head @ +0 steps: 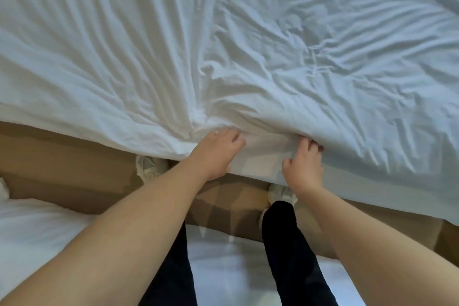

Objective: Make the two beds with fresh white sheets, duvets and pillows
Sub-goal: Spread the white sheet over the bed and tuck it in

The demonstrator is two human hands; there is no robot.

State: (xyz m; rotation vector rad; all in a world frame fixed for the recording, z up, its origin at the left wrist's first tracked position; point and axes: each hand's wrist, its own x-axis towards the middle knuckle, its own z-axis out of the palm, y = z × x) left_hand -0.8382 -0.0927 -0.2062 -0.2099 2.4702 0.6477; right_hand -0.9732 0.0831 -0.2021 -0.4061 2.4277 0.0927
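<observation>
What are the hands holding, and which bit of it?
The left hand and right hand both grip the white sheet at its near edge, close together.

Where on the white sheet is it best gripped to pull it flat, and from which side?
Along its near hanging edge, from the standing side, where the left hand and right hand grip the white sheet. That edge is the only loose part in view. Creases fan out from the bunch at the left hand, so a wider hold would probably pull it flatter.
</observation>
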